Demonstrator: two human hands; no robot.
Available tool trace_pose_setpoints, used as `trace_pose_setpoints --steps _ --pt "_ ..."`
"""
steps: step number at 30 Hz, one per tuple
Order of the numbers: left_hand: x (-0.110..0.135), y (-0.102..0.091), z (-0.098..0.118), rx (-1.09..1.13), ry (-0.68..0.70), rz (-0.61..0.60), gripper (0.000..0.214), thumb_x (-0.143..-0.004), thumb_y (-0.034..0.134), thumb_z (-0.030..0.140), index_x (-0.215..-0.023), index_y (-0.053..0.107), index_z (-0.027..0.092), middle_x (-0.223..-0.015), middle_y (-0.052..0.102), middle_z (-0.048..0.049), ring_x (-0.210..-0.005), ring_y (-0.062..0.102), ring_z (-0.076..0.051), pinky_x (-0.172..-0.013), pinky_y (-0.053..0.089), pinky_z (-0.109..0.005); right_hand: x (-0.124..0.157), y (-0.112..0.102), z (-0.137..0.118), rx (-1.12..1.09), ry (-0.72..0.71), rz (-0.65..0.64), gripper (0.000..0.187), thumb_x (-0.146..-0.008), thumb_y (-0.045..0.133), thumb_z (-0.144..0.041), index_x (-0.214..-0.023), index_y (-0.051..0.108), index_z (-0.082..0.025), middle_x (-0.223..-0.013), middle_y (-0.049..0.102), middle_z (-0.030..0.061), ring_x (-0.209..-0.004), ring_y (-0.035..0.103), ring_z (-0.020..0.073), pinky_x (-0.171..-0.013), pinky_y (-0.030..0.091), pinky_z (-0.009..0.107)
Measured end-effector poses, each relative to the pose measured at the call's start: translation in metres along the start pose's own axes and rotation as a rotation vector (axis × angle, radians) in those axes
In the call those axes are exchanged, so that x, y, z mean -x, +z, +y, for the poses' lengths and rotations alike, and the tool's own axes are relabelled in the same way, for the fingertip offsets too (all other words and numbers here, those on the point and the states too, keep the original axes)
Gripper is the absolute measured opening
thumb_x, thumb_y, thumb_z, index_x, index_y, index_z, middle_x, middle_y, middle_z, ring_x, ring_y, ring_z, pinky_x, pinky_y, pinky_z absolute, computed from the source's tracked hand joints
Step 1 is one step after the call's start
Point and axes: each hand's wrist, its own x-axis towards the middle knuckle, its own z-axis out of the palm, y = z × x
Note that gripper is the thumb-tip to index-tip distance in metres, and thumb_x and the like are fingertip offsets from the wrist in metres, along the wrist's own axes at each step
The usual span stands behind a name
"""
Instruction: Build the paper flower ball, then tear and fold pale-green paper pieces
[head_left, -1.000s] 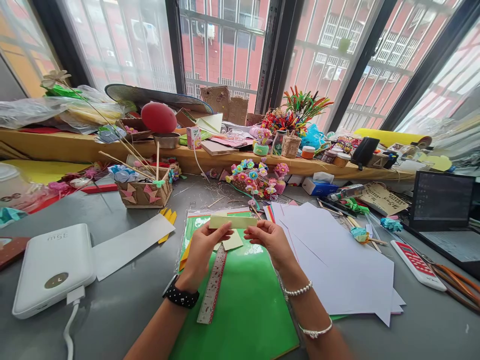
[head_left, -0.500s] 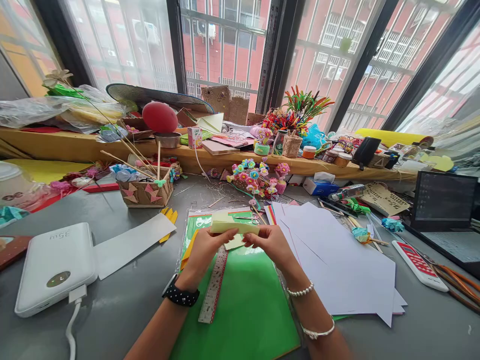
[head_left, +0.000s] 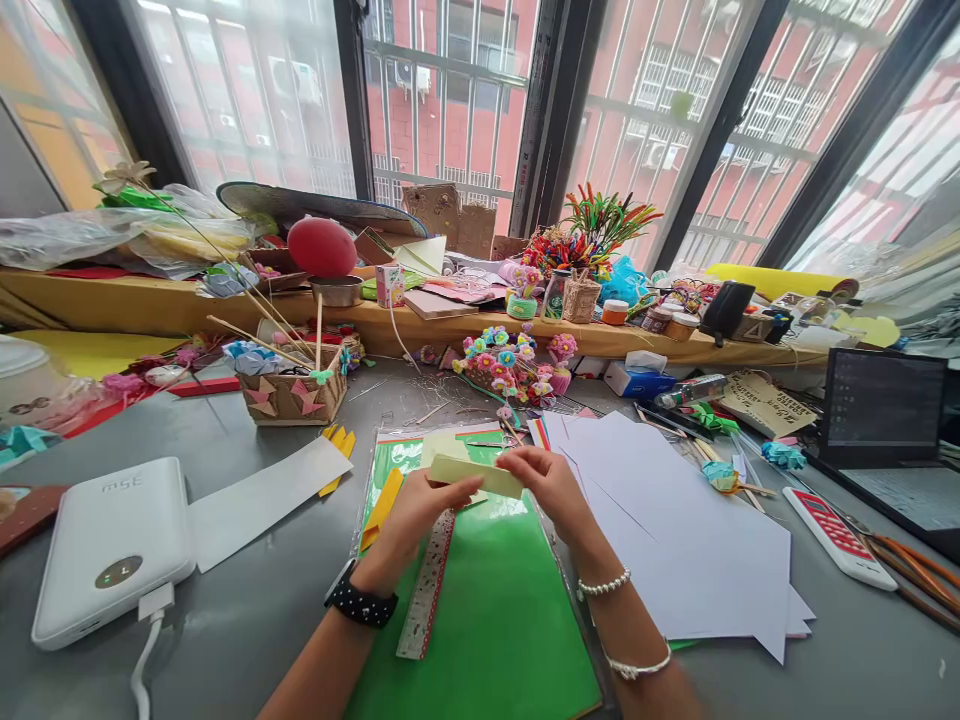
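Observation:
Between my two hands is a small pale yellow folded strip of paper [head_left: 474, 474], held above a green sheet in a clear sleeve [head_left: 495, 600]. My left hand [head_left: 420, 508] pinches its left end, thumb lying along the front. At the right end, the thumb and fingers of my right hand [head_left: 546, 482] grip the upper corner. A ruler with a patterned face [head_left: 426, 590] lies on the green sheet below my left hand. Behind the strip are more pale yellow paper [head_left: 442, 446] and scissors [head_left: 511, 434], partly hidden. Folded orange-yellow paper [head_left: 384, 508] sits beside my left hand.
White sheets [head_left: 675, 540] lie to the right, near a red and white calculator [head_left: 836, 535] and a laptop [head_left: 885, 420]. On the left are a white power bank [head_left: 112, 550], a white paper strip [head_left: 270, 500] and a cardboard box with sticks [head_left: 292, 395]. Pipe-cleaner flowers [head_left: 514, 360] stand behind.
The paper strip has come slightly lower and tilted, its right end down. My right hand has shifted its hold to the strip's upper right corner. The left hand still pinches the left end.

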Motion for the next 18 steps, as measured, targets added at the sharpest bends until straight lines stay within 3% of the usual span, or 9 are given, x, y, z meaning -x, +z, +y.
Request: trace_pose_setpoints --steps 3,6,9,18 --pt "0.000 0.003 -0.001 0.027 0.046 0.010 0.022 -0.057 0.068 0.032 -0.063 0.065 0.012 -0.057 0.061 -0.0009 -0.056 0.055 -0.012 -0.055 0.043 -0.022 0.003 0.008 0.001 0.077 -0.010 -0.095 0.022 -0.066 0.060 -0.037 -0.062 0.061 -0.015 -0.055 0.058 -0.0010 -0.051 0.051 0.0102 -0.048 0.037 0.021" --pt "-0.003 -0.001 -0.003 0.191 0.095 0.072 0.022 -0.061 0.066 0.032 -0.070 0.065 0.012 -0.066 0.064 -0.0021 -0.066 0.058 -0.014 -0.067 0.045 -0.024 0.005 0.011 0.003 0.100 0.016 -0.223 0.023 -0.068 0.059 -0.037 -0.063 0.061 -0.014 -0.056 0.057 -0.0007 -0.053 0.051 0.0102 -0.051 0.040 0.022" --pt "-0.004 -0.003 -0.004 0.294 0.087 0.060 0.022 -0.061 0.066 0.031 -0.074 0.064 0.013 -0.068 0.066 -0.0024 -0.069 0.060 -0.016 -0.073 0.045 -0.028 0.007 0.012 0.001 0.094 0.037 -0.310 0.023 -0.068 0.059 -0.036 -0.064 0.062 -0.014 -0.058 0.058 0.0004 -0.055 0.053 0.0107 -0.054 0.041 0.023" --pt "0.008 0.009 0.007 0.080 0.070 -0.031 0.021 -0.056 0.069 0.033 -0.062 0.066 0.013 -0.060 0.064 -0.0016 -0.061 0.059 -0.015 -0.060 0.046 -0.024 0.005 0.014 0.001 -0.067 -0.016 -0.070 0.020 -0.065 0.063 -0.034 -0.063 0.059 -0.014 -0.057 0.057 -0.0010 -0.056 0.053 0.0109 -0.054 0.043 0.023"
